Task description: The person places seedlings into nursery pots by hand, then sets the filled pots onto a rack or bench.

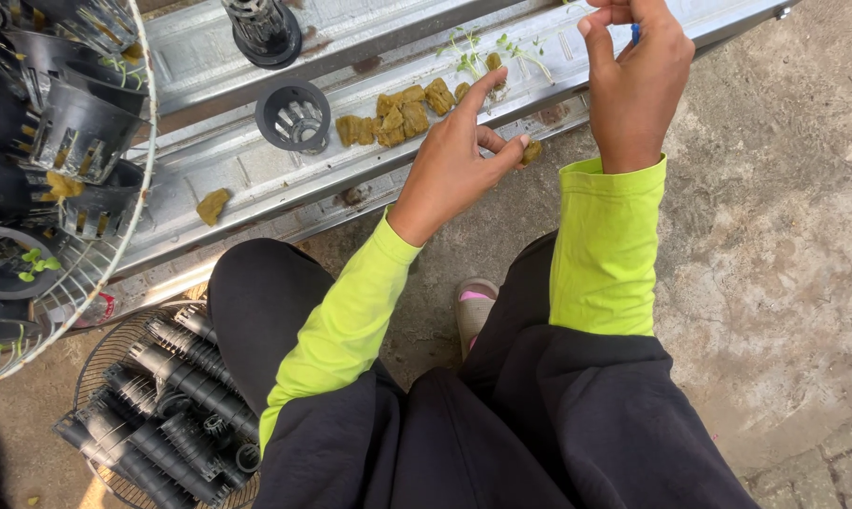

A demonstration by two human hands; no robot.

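The left hand (pixel 454 155) has its thumb and a curled finger pinched together on a small brownish sponge cube (pixel 532 151), holding it just off the near edge of the metal channel (pixel 256 179), above the concrete floor (pixel 775 236). Its forefinger stretches out straight, the tip reaching toward the pile of sponge cubes (pixel 398 113) that lies on the channel just to the left of it. The right hand (pixel 633 85) is raised farther off and to the right, its fingertips drawn together around something small and blue (pixel 636 34); what that is I cannot tell, as most of it is hidden by the fingers.

Just beyond the left forefinger a few thin green seedlings (pixel 483 52) lie on the channel. To the left of the cube pile an empty black net pot (pixel 294 115) stands upright on the metal, and another black pot (pixel 262 30) stands farther back. One stray sponge piece (pixel 212 205) lies alone, well apart to the left.

At the far left a white wire basket (pixel 115 236) holds many black net pots (pixel 77 132), some with bits of sponge and tiny green leaves in them. Near the person's left knee, a round wire tray (pixel 106 353) on the floor carries stacked black net pots (pixel 172 396) lying on their sides. Both sleeves are bright yellow-green, the trousers dark, and a pink sandal (pixel 475 306) shows between the knees.
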